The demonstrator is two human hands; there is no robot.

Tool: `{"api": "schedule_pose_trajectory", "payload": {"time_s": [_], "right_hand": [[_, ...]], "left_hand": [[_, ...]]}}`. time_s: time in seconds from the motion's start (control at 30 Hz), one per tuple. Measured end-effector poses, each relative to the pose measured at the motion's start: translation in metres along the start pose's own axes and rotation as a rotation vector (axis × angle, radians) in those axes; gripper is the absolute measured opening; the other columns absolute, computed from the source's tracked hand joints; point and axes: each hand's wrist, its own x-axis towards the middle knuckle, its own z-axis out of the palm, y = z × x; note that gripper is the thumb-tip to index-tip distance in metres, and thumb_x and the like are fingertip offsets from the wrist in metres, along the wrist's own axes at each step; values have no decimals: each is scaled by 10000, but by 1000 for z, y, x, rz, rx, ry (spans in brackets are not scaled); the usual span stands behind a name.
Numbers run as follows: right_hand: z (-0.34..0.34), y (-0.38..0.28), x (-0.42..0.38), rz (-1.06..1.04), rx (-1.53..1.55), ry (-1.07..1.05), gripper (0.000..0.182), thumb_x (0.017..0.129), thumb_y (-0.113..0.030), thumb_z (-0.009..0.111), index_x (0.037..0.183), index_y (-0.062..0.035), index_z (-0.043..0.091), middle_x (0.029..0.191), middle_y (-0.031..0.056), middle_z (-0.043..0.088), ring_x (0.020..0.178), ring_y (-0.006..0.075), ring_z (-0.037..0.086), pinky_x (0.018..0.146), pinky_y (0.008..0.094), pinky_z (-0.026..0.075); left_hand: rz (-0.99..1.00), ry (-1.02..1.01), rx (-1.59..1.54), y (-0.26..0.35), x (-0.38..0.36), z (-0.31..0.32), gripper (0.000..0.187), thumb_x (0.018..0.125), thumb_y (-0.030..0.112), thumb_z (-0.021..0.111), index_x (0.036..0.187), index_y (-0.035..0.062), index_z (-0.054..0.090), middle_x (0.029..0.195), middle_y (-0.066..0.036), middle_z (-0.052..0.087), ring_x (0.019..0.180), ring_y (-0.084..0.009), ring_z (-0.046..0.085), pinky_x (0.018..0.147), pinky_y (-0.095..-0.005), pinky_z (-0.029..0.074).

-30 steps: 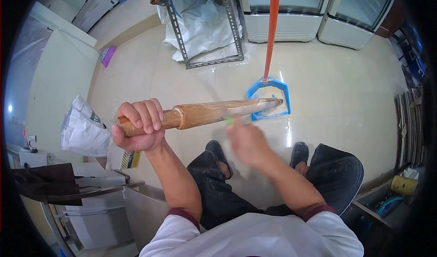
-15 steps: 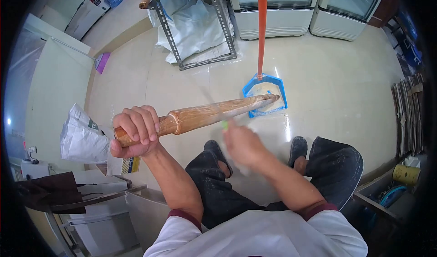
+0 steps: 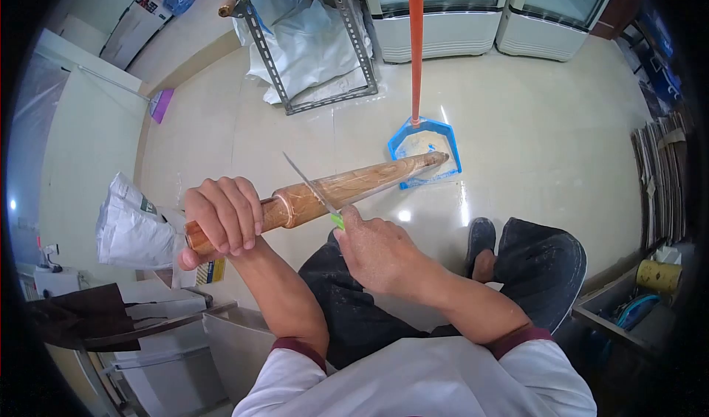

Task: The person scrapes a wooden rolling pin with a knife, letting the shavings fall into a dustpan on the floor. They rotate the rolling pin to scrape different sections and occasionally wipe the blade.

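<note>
Pale, glossy floor (image 3: 532,129) beyond both hands, with fridges (image 3: 436,35) ahead, stacked cardboard (image 3: 665,184) far to the right, and a metal rack (image 3: 332,101) next to a white sack (image 3: 306,52) ahead of the left hand. Outside the left hand, a crumpled paper bag (image 3: 136,225).

Clamped in the left hand (image 3: 225,214), one handle of a wooden rolling pin (image 3: 369,183), fingers over the top; probably gripped at that end for steadiness, leaving the thick part bare. Angled from the left hand forward and to the right, seemingly to keep the far end out past the knees.

Pinched in the right hand (image 3: 377,247), a knife (image 3: 301,172), held by its green handle close to the body side of the wood. Blade across the pin, just beyond the collar, slanting forward and left; likely held low for control near the surface. Hands apart from each other, joined only through wood and blade. Whether the edge bites into the wood, impossible to tell.

Ahead of the right hand, a blue dustpan (image 3: 442,128) with pale powder inside, overlapped in view by the pin's far tip, perhaps set there to catch crumbs.
</note>
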Motion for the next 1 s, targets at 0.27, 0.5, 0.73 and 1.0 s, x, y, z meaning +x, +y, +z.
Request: {"api": "schedule_pose_trajectory", "payload": {"time_s": [0.27,0.5,0.73,1.0], "right_hand": [[11,17,5,16,29,109,281,859,-162,418,1001,80,436,746,278,584,737,432,580,693,507,459],[23,49,16,159,71,87,299,867,-174,416,1022,82,414,753,284,583,750,429,584,718,502,456],[37,64,22,125,97,108,271,878,-161,406,1010,76,405,727,294,575,740,449,574,707,511,448],[28,41,14,86,130,117,268,891,-188,389,949,71,426,701,281,573,693,454,566,694,514,447]], "left_hand": [[100,238,-76,-6,-6,11,457,718,494,668,661,61,533,590,-44,571,429,-137,579,481,-239,491],[97,179,-52,-1,-9,2,427,727,465,658,651,57,557,590,-50,591,450,-128,602,453,-225,490],[90,187,-50,3,-16,-5,448,766,473,603,606,57,562,535,-65,584,422,-155,588,483,-255,501],[50,102,-88,5,-10,-4,368,771,380,598,592,60,577,546,-69,603,437,-153,605,492,-258,515]]}}
